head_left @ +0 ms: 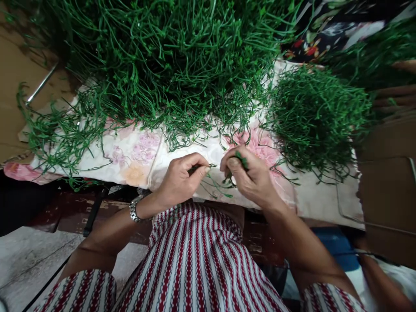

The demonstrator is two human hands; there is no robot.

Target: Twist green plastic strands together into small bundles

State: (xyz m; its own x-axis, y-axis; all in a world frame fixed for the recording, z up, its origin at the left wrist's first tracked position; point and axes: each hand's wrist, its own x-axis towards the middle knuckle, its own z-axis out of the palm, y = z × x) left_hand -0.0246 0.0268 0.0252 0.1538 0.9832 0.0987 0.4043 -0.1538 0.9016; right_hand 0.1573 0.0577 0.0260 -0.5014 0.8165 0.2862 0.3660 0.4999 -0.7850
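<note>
My left hand (182,177), with a metal watch on the wrist, is closed in a pinch of thumb and forefinger on the tip of a thin green stem. My right hand (248,175), a little apart from it, is closed around a small bunch of green stems (241,159); part of the bunch is hidden in the fist. A few thin stems (217,186) hang down between the hands. Both hands are above a pale floral cloth (185,156). Beyond them rises a large heap of green stems (182,65) with small forked tips.
A smaller pile of stems (320,117) lies at the right of the cloth. Loose stems (71,134) are strewn at the left, near a metal rod (42,84) and brown cardboard (16,86). Another person's hand (398,97) shows at the right edge.
</note>
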